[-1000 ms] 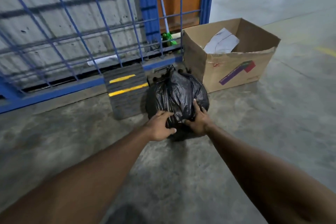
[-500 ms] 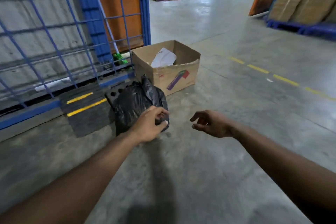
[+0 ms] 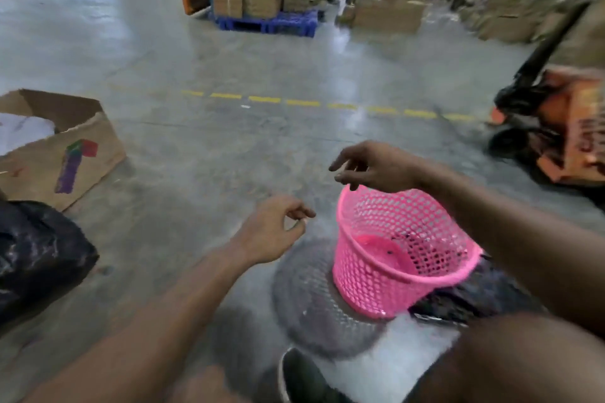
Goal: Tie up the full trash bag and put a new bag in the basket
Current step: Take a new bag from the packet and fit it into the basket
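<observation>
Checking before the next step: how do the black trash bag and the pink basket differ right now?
The black trash bag is opaque, soft and bulging full; the pink basket is rigid open mesh and looks empty, with no liner. The bag sits at the far left by the cardboard box; the basket sits tilted, below the right hand. Both are on the concrete floor, and neither hand touches them.

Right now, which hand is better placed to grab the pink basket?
The right hand: it hovers empty right over the pink basket rim. The left hand, also empty, hangs off to the basket's side.

glossy black bag [image 3: 36, 258], perforated plastic basket [image 3: 402, 258]
</observation>
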`<action>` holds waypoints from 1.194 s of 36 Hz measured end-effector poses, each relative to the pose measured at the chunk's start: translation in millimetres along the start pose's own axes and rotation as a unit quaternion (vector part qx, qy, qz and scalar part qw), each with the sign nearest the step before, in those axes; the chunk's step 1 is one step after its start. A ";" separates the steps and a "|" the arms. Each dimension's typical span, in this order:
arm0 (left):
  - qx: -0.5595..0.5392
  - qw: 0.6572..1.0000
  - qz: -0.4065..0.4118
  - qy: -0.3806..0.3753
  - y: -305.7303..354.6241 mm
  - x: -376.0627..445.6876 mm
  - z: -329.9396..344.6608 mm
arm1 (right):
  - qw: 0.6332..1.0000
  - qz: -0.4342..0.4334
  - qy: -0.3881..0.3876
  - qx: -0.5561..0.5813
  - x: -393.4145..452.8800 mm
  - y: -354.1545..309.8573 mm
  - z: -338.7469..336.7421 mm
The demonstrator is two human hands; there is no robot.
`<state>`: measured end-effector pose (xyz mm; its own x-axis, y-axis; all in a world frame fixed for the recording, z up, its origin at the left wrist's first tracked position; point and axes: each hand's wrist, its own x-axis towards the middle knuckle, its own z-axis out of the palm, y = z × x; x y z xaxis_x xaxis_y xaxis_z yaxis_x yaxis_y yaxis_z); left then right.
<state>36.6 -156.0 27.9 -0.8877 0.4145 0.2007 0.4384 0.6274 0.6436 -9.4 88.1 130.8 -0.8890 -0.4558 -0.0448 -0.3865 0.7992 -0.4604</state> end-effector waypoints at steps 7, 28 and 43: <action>-0.037 0.989 0.092 -0.114 92.1 23.0 100.2 | 0.997 0.065 0.034 0.037 -58.2 63.4 -37.7; 0.232 0.957 0.015 -0.175 128.4 57.5 280.1 | 0.795 0.534 0.212 0.195 -285.8 461.8 76.9; 0.342 0.930 -0.036 -0.132 144.1 62.9 293.1 | 0.690 0.593 0.082 0.406 -288.2 539.2 166.0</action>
<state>85.2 153.7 -83.2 -0.8923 0.4460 -0.0705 0.4465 0.8947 0.0089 79.2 585.3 -251.7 -0.5028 0.4351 -0.7469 0.8434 0.0578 -0.5341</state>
